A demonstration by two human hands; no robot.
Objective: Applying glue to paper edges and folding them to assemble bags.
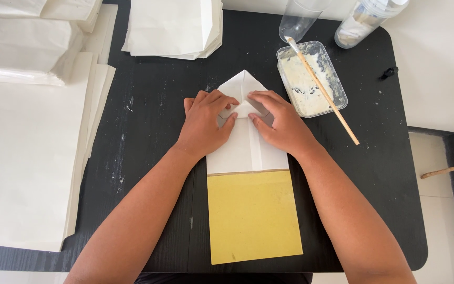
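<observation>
Yellow board (253,218) lies flat under smooth white paper (245,150). Left hand (204,123) and right hand (279,121) press its pointed fold, fingers narrow. Paste tub (337,87) with stick (324,92) stands at two o'clock.

2 bare forearms, no sleeves, rings or watch.

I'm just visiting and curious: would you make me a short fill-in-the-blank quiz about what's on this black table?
1. Both hands, the left hand and the right hand, press on a folded piece of white ____.
2. The square board under the near end of that folded piece is ____ in colour.
3. The wooden brush rests across a clear plastic ____ of whitish paste.
4. The table top is ____ in colour.

Missing words: paper; yellow; tub; black
</observation>
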